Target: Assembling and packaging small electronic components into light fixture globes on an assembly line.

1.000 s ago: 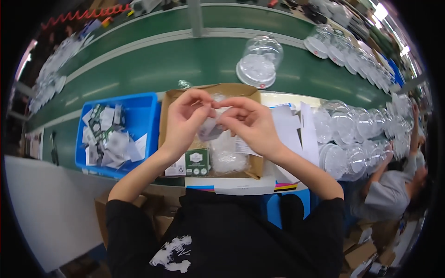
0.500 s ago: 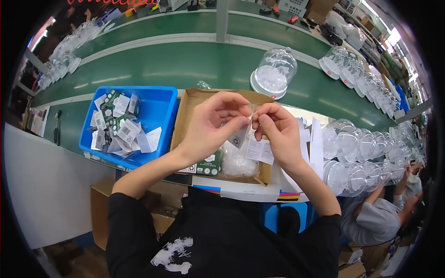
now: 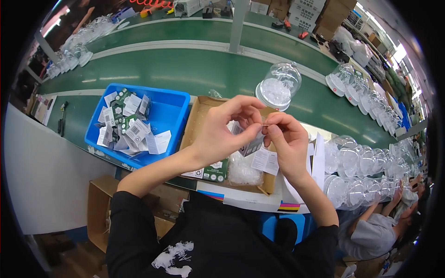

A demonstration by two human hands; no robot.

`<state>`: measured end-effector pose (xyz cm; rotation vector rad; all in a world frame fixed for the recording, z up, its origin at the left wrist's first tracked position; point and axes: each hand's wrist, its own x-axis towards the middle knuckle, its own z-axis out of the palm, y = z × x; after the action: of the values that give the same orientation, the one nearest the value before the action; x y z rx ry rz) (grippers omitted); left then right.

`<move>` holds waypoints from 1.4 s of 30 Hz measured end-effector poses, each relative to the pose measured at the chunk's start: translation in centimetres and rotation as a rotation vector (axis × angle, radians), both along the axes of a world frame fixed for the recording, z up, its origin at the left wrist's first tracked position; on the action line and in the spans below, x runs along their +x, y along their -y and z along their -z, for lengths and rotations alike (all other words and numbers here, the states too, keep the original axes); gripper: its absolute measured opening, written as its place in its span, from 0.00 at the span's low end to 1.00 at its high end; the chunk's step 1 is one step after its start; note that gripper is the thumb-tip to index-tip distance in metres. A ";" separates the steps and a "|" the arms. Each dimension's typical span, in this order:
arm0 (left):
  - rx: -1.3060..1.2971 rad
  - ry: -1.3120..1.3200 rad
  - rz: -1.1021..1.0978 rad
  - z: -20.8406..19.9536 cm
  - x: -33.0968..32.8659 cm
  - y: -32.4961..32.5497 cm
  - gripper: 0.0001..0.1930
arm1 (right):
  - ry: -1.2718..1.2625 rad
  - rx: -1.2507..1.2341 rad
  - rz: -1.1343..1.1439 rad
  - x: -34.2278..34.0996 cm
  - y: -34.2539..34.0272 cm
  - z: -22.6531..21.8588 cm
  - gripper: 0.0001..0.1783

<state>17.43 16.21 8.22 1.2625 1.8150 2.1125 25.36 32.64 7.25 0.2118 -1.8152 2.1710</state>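
Over a shallow cardboard box (image 3: pixel 194 116), my left hand (image 3: pixel 227 129) and my right hand (image 3: pixel 288 141) meet with fingertips pinched on a thin, pale tag string (image 3: pixel 265 125). Its exact shape is too fine to make out. Below the fingers hang a small folded tag (image 3: pixel 251 147) with a barcode and a white printed card (image 3: pixel 265 161). A heap of clear thin plastic strings (image 3: pixel 244 171) lies in the box, beside a green and white printed card (image 3: pixel 214 170). Part of the box is hidden behind my hands.
Left of the box stands a blue bin (image 3: pixel 174 104) holding many folded tags (image 3: pixel 134 127). Behind my hands a clear dome on a white base (image 3: pixel 278 88) sits on the green table (image 3: pixel 185 69). Rows of domes (image 3: pixel 354 157) line the right, near a person in grey (image 3: pixel 375 234).
My view has shifted, so the scene sits lower and to the right. My fingertips have drawn closer on the string, and both hands still pinch it.
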 end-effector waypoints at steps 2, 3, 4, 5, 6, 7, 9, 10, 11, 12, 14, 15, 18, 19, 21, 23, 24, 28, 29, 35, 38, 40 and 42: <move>-0.036 -0.004 0.003 0.0 0.1 -0.1 0.18 | 0.001 0.007 0.000 -0.1 -0.2 0.2 0.06; -0.037 -0.014 0.003 0.0 0.0 -0.3 0.19 | -0.007 0.010 -0.002 -0.3 -0.4 0.1 0.06; -0.043 -0.018 -0.011 -0.2 0.1 0.0 0.19 | -0.011 0.005 -0.013 -0.4 -0.3 0.3 0.05; -0.070 0.011 0.007 -0.4 0.2 0.2 0.21 | -0.017 0.000 -0.029 -0.4 -0.3 0.2 0.05; -0.095 0.040 0.024 -0.7 0.3 0.2 0.22 | -0.039 0.089 0.008 -0.2 -0.5 0.0 0.05; -0.114 0.003 0.000 -0.4 0.1 0.5 0.23 | -0.067 0.173 0.032 -0.4 -0.2 0.0 0.05; -0.118 -0.006 0.024 -0.3 0.2 0.4 0.23 | -0.058 0.236 0.083 0.2 -0.2 -0.1 0.07; -0.105 0.014 0.038 -0.3 0.3 0.5 0.22 | -0.064 0.292 0.114 0.3 -0.2 0.1 0.06; -0.118 0.017 0.028 -0.2 0.5 0.4 0.22 | -0.069 0.403 0.169 0.2 -0.5 0.1 0.06; -0.127 0.021 0.018 0.1 0.6 0.4 0.22 | -0.099 0.486 0.206 0.2 -0.4 0.1 0.05; -0.157 0.005 -0.009 0.6 0.4 0.7 0.22 | -0.151 0.514 0.192 -0.2 -0.2 0.3 0.06; -0.166 -0.003 -0.023 0.5 0.4 0.8 0.22 | -0.146 0.539 0.169 -0.5 -0.5 0.2 0.06; -0.132 0.023 0.026 0.2 0.4 1.0 0.22 | -0.149 0.606 0.116 -0.5 -0.5 -1.0 0.04; -0.134 0.009 0.025 0.0 0.6 1.2 0.22 | -0.185 0.670 0.123 -0.5 -0.6 -1.2 0.06; -0.124 0.003 0.018 0.1 0.3 1.3 0.22 | -0.244 0.743 0.126 -0.7 -0.5 -1.6 0.08; -0.116 0.004 0.026 0.0 0.4 1.4 0.21 | -0.255 0.822 0.145 -0.8 -0.5 -1.9 0.08; -0.125 0.014 0.039 -0.1 0.5 1.4 0.21 | -0.241 0.825 0.147 -0.5 -0.3 -2.1 0.07; -0.152 0.005 0.044 -0.1 0.7 1.2 0.20 | -0.249 0.800 0.131 -0.3 -0.5 -2.0 0.07; -0.138 0.012 0.067 0.2 0.6 1.1 0.20 | -0.258 0.808 0.148 -0.3 -0.3 -2.0 0.07; -0.113 0.083 0.025 0.8 -0.2 2.1 0.21 | -0.153 0.771 0.096 -1.5 0.0 -2.0 0.05; -0.159 0.129 0.048 0.3 -0.3 2.3 0.23 | -0.117 0.756 0.111 -1.2 0.0 -2.2 0.04; -0.088 -0.035 -0.041 0.8 -0.3 1.8 0.26 | 0.007 0.615 0.101 -0.7 -0.6 -2.2 0.04; -0.160 -0.043 -0.037 1.4 -0.7 2.0 0.31 | 0.099 0.510 0.100 -0.9 -1.1 -2.1 0.04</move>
<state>16.78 14.18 6.80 1.2536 1.9945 1.9265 24.51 33.75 9.39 0.1200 -2.3541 1.6427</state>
